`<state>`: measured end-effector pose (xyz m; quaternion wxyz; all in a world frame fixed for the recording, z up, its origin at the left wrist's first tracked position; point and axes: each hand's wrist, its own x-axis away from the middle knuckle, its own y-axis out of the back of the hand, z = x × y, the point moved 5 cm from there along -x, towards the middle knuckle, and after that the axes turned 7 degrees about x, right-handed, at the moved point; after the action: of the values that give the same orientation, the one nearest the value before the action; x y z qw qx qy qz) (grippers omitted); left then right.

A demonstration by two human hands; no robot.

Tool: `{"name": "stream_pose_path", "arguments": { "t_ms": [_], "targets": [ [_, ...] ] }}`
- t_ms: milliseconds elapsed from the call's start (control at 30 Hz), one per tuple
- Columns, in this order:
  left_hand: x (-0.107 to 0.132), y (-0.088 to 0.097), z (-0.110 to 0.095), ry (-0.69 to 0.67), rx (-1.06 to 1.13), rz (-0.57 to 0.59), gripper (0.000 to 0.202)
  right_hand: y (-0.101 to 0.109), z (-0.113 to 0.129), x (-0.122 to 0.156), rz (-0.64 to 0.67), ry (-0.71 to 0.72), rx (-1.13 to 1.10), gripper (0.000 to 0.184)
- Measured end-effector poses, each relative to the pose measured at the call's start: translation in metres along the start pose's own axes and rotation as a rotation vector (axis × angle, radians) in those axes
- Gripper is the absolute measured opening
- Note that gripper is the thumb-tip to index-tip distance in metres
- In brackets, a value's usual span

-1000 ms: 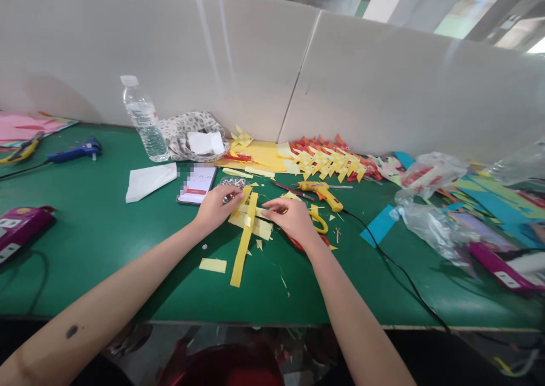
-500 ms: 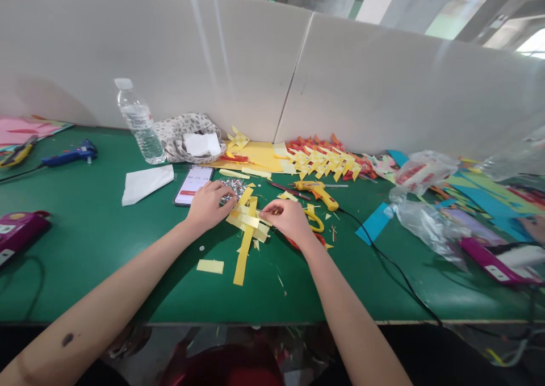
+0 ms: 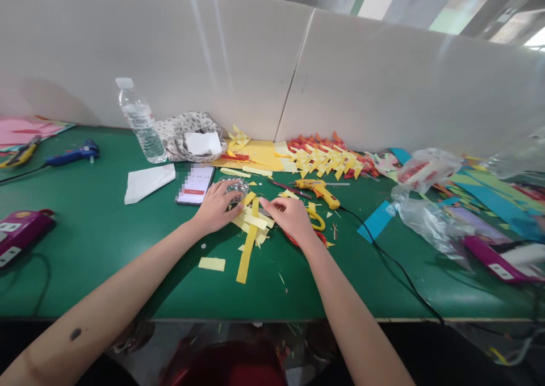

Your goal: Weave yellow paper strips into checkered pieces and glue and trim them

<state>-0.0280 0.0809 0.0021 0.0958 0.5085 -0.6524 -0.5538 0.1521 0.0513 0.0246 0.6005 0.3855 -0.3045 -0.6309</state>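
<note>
Crossed yellow paper strips (image 3: 251,227) lie on the green table (image 3: 85,244) in front of me. My left hand (image 3: 215,207) rests on their left end, fingers curled and pressing the strips down, close to a small bag of shiny bits (image 3: 237,187). My right hand (image 3: 289,218) pinches the strips from the right with thumb and forefinger. One long yellow strip (image 3: 244,261) runs toward me. Under my right wrist lie red-handled scissors (image 3: 306,239).
A phone (image 3: 196,184), white tissue (image 3: 149,181) and water bottle (image 3: 142,122) stand to the left. A yellow glue gun (image 3: 321,192) with a black cord lies to the right, beside woven paper fish (image 3: 327,159). Plastic bags (image 3: 426,215) and coloured paper crowd the right; a blue glue gun (image 3: 72,153) lies far left.
The strips have been drawn closer together into a tighter bundle. My left hand shifted slightly toward the shiny bag, and my right hand moved a little up along the strips.
</note>
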Motion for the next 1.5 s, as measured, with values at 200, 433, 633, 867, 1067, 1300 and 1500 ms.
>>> {"name": "stream_pose_path", "arguments": {
  "t_ms": [200,433,633,867,1067,1300,1500],
  "targets": [
    [-0.001,0.009,-0.009,-0.032,-0.011,-0.039,0.021,0.003,0.003,0.001,-0.074,0.028,0.002,0.047],
    [0.0,0.021,-0.006,0.244,-0.139,0.026,0.04,0.003,0.007,0.004,0.022,0.063,0.019,0.047],
    [0.001,0.016,-0.011,0.273,-0.186,0.105,0.045,0.008,0.015,0.006,-0.015,0.176,-0.13,0.049],
    [0.002,0.014,-0.008,0.374,-0.257,0.167,0.046,0.001,0.015,0.003,0.098,0.326,-0.146,0.026],
    [0.003,0.015,-0.01,0.411,-0.225,0.2,0.05,-0.011,0.011,0.003,0.196,0.337,-0.001,0.018],
    [0.003,0.012,-0.01,0.42,-0.088,0.245,0.049,-0.012,0.008,0.001,0.229,0.354,0.156,0.031],
    [0.003,0.009,-0.009,0.394,-0.05,0.247,0.044,-0.011,0.009,0.001,0.207,0.385,0.211,0.034]
  ]
}}
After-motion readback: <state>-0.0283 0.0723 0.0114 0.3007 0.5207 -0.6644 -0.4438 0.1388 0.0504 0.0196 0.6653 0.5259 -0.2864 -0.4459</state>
